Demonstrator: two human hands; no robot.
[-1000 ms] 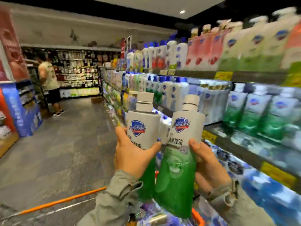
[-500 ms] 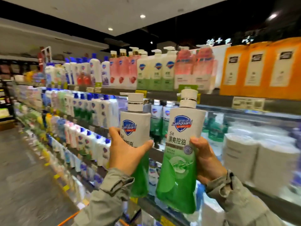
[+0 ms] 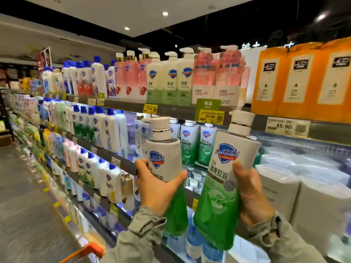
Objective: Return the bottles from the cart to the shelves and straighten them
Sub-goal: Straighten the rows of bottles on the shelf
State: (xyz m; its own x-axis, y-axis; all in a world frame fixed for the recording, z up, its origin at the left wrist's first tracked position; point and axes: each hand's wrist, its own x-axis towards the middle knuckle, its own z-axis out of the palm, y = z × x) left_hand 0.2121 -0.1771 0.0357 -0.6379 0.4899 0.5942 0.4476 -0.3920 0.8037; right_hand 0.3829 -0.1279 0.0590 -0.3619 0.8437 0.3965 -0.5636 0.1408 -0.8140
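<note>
The person is holding two white-and-green plastic pump bottles, one in each grip. The left hand [image 3: 159, 188] is wrapping round the middle of the left bottle [image 3: 165, 158], and the right hand [image 3: 250, 196] is clasping the right bottle [image 3: 226, 168] the same way. Both bottles are standing nearly upright, caps up and splaying slightly apart. The row of matching green bottles [image 3: 197, 141] is sitting on the middle shelf [image 3: 190, 198], straight beyond the gap between the two held bottles, so I judge the coming move is running forward and a little up. Neither hand looks clearly nearer. Compared with a second ago, the view is facing the shelves rather than the aisle, and the bottles are riding higher and closer to them. The orange cart handle [image 3: 91, 249] is showing low on the left.
</note>
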